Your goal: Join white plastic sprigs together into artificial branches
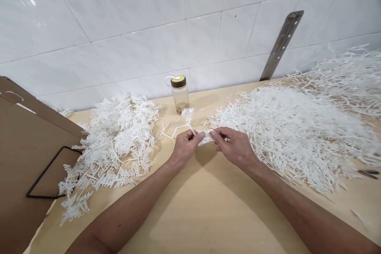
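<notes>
Near the middle of the view, a white branched piece [180,128] with thin stems and frilly tips stretches out to the left and up. My left hand [187,147] is closed in a pinch on it. Close beside it, my right hand [233,145] pinches the frilly white end between thumb and fingers. A heap of white branched pieces [122,139] lies to the left. On the right spreads a larger pile of thin white sprigs [300,131]. The fingertips hide part of the held piece.
A clear bottle [181,97] with a dark and yellow lid stands behind my hands. A cardboard box [26,158] is at the left edge. Dark tweezers or scissors [368,173] lie far right. A metal bracket [281,47] is against the tiled wall [160,43].
</notes>
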The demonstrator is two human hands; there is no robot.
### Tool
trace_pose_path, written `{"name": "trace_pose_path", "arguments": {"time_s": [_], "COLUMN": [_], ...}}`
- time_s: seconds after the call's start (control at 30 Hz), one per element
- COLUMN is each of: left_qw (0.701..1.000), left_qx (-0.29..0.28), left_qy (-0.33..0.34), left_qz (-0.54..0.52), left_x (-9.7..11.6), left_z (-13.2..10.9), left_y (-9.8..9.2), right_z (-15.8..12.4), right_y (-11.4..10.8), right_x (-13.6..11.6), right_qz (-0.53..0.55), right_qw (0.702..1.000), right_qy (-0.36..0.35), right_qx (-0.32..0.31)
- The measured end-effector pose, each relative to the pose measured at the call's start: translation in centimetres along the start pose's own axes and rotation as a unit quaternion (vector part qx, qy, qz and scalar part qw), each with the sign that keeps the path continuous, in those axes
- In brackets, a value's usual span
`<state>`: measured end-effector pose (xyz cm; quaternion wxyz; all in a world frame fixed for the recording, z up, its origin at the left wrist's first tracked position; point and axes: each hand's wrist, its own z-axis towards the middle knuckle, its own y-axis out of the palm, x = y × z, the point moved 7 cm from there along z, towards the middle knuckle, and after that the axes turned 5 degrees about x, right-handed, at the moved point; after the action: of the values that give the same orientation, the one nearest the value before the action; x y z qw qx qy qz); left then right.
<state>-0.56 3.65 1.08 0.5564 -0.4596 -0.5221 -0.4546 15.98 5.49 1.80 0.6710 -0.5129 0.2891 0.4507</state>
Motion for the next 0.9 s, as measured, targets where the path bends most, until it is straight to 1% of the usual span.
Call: {"name": "trace_pose_path", "arguments": {"time_s": [0.07, 0.27, 0.37, 0.5, 0.63, 0.83, 0.9], "left_qw": [1.0, 1.0, 1.0, 0.997, 0.993, 0.998, 0.999], "left_qx": [0.005, 0.015, 0.004, -0.027, -0.055, -0.036, -0.03], "left_qy": [0.003, 0.009, -0.009, -0.055, -0.081, -0.052, -0.04], "left_qz": [0.008, 0.018, 0.005, -0.046, -0.072, -0.009, 0.004], "left_x": [0.0, -0.2, -0.5, -0.5, -0.4, -0.5, -0.4], "left_z": [0.0, 0.3, 0.5, 0.4, 0.0, 0.1, 0.2], "left_y": [0.0, -0.3, -0.3, 0.2, 0.8, 0.5, 0.4], "right_z": [-0.1, 0.0, 0.2, 0.4, 0.4, 0.2, 0.2], "right_y": [-0.2, -0.8, -0.8, -0.9, -1.2, -0.7, -0.6], "right_x": [-0.2, -0.1, -0.1, 0.0, -0.4, -0.4, -0.3], "right_qz": [-0.014, -0.001, 0.02, 0.047, 0.063, 0.114, 0.113], "right_qw": [1.0, 1.0, 0.999, 0.998, 0.997, 0.991, 0.991], "right_qy": [-0.009, 0.012, 0.024, 0.047, 0.044, 0.046, 0.046], "right_qx": [0.004, 0.014, 0.008, -0.004, -0.011, -0.055, -0.053]}}
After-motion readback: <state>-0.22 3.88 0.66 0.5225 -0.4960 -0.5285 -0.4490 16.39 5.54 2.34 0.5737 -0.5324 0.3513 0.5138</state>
